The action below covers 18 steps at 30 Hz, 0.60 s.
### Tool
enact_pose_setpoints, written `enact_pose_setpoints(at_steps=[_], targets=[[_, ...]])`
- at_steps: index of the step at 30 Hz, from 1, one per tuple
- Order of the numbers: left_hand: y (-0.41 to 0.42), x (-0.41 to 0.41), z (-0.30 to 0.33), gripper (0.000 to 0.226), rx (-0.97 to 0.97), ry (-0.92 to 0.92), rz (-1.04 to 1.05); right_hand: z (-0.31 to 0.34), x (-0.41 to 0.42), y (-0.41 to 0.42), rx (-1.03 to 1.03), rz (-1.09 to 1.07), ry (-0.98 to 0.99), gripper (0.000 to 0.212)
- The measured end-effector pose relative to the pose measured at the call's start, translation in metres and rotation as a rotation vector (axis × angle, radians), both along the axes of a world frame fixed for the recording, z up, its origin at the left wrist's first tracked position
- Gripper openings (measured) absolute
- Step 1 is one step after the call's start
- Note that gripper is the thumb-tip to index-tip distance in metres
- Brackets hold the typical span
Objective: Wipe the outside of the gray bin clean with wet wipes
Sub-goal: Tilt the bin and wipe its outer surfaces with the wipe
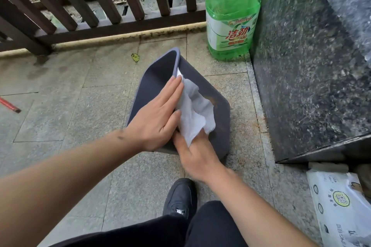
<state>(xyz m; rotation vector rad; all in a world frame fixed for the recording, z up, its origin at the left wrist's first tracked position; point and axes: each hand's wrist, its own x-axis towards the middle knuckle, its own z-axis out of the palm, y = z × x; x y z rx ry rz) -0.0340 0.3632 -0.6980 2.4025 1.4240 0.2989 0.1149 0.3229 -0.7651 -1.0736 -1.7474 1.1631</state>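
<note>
- My right hand (197, 156) has its fingertips tucked under the white wet wipe (195, 110), so I cannot see how they grip; the thumb and forefinger seem to pinch its lower corner.
- My left hand (158, 114) lies flat with straight fingers on the gray bin (216, 104), at the rim, its fingertips touching the wipe's upper edge. It grasps nothing.
- The bin lies tipped on its side on the floor (80, 110), its mouth facing left; my hands and the wipe cover much of its upper side, and its near end is hidden behind my right hand.
- The green detergent bottle (230, 26) stands beyond the bin, in the corner by the stone; its top is blurred and its neck is cut off by the frame.
- A red object (10, 105) at the left edge is mostly out of frame; I cannot tell what it is.
- A printed white bag (339, 206) is cut off at the lower right.
- On the right, the bin lies near the dark speckled stone block (311, 66). To the left, open tiles stretch to the brown railing (100, 6).
- My black shoe (180, 196) stands just behind the bin.
- The floor is gray granite tile, stained along the railing's base, with a small yellow-green leaf (135, 57) near the bin's mouth.
</note>
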Motion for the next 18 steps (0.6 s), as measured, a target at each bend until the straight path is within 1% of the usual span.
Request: enact_pose_setpoints(at_steps=[2,3,6,8,11,13,16,18], targets=[[0.000,0.004,-0.002,0.071,-0.004,-0.028,0.022,-0.003,-0.006,-0.002,0.099,0.048,-0.097,0.036],[0.000,0.007,-0.002,0.073,-0.011,-0.046,0.030,-0.005,-0.008,-0.003,0.142,0.047,-0.148,0.036],[0.000,0.013,-0.005,0.074,-0.021,-0.070,0.042,-0.012,-0.010,-0.004,0.199,0.002,-0.287,0.049],[0.000,0.012,-0.005,0.073,-0.020,-0.062,0.050,-0.021,-0.007,-0.003,0.163,-0.014,-0.335,0.060],[0.000,0.009,-0.004,0.069,-0.016,-0.038,0.063,-0.042,0.003,-0.009,-0.088,-0.050,-0.429,0.076],[0.000,0.007,-0.004,0.067,-0.009,-0.015,0.072,-0.063,0.014,-0.015,-0.256,-0.083,-0.438,0.082],[-0.001,0.008,-0.003,0.065,-0.003,-0.007,0.074,-0.086,0.033,-0.021,-0.505,-0.197,-0.381,0.081],[-0.001,0.014,-0.002,0.065,-0.007,-0.012,0.063,-0.095,0.044,-0.021,-0.604,-0.291,-0.304,0.085]])
